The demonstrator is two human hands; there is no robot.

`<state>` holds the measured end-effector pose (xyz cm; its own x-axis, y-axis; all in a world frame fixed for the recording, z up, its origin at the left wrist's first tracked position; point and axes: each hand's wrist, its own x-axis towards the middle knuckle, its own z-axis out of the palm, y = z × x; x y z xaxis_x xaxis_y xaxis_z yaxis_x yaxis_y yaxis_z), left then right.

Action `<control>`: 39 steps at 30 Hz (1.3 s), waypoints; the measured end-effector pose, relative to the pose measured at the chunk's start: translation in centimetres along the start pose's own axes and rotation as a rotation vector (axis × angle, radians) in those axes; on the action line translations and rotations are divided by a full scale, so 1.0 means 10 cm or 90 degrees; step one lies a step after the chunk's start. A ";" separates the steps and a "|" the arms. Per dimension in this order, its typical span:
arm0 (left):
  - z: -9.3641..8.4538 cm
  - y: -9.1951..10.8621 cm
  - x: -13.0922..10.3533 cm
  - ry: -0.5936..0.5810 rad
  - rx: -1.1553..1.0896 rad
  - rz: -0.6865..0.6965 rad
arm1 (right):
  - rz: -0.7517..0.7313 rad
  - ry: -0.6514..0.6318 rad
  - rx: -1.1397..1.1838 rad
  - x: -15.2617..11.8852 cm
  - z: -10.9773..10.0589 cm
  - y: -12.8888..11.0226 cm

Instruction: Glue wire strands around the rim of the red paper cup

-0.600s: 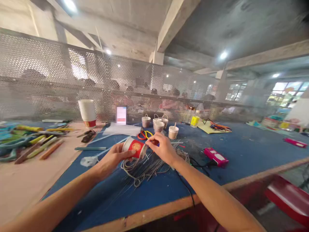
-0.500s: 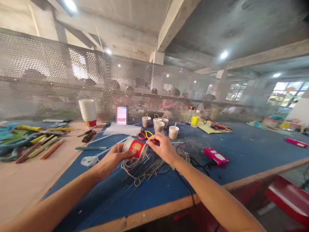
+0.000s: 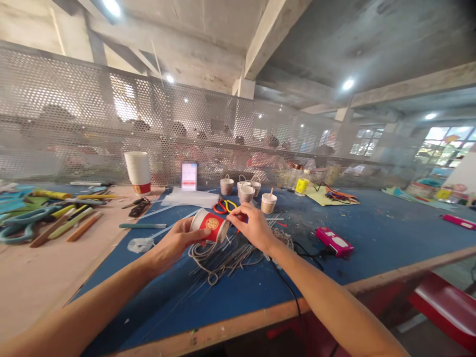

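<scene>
The left hand [image 3: 185,237] is curled partly closed around a red-and-white paper cup [image 3: 211,226], which lies tilted on its side in the air, thumb across the red band. The right hand [image 3: 253,225] is at the cup's other end, thumb and fingertips pinched nearly together; I can't tell from here what, if anything, is between them.

Right below the 2 hands, a tangle of grey cord [image 3: 213,277] and thin wires [image 3: 243,259] lies on the blue tabletop [image 3: 238,302]. Just beyond the cup sit the red-and-yellow scissors [image 3: 224,207]. Past the right hand's fingers stand 4 small whitish cups bunched together, and 1 more [image 3: 268,203] with a stick in it, just apart from them. To the right of that hand is a magenta device [image 3: 334,242] with a black cable. Beyond the left hand, a phone [image 3: 189,176] stands upright, with a tall stack of paper cups [image 3: 137,171] farther left.
</scene>
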<state>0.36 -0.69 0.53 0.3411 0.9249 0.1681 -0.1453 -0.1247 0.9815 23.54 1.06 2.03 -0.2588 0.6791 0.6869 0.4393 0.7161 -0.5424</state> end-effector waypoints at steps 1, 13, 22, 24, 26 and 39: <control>0.01 0.01 0.00 0.002 -0.001 0.000 | 0.004 -0.002 0.002 0.00 0.00 0.00; 0.02 0.03 -0.01 0.001 -0.006 -0.009 | 0.044 -0.018 0.021 0.00 0.00 0.01; 0.02 0.02 -0.02 -0.013 -0.001 -0.024 | 0.090 -0.053 0.053 0.00 -0.03 0.03; 0.01 0.02 -0.02 -0.019 0.002 -0.026 | 0.110 -0.070 0.069 0.01 -0.04 0.05; 0.01 0.02 -0.02 -0.020 0.003 -0.029 | 0.133 -0.092 0.091 0.01 -0.05 0.07; 0.00 0.00 -0.03 -0.032 0.023 -0.015 | 0.217 -0.157 0.158 0.04 -0.06 0.18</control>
<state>0.26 -0.96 0.52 0.3899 0.9089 0.1478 -0.1029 -0.1165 0.9878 24.73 2.58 1.59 -0.3448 0.8785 0.3307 0.3241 0.4421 -0.8364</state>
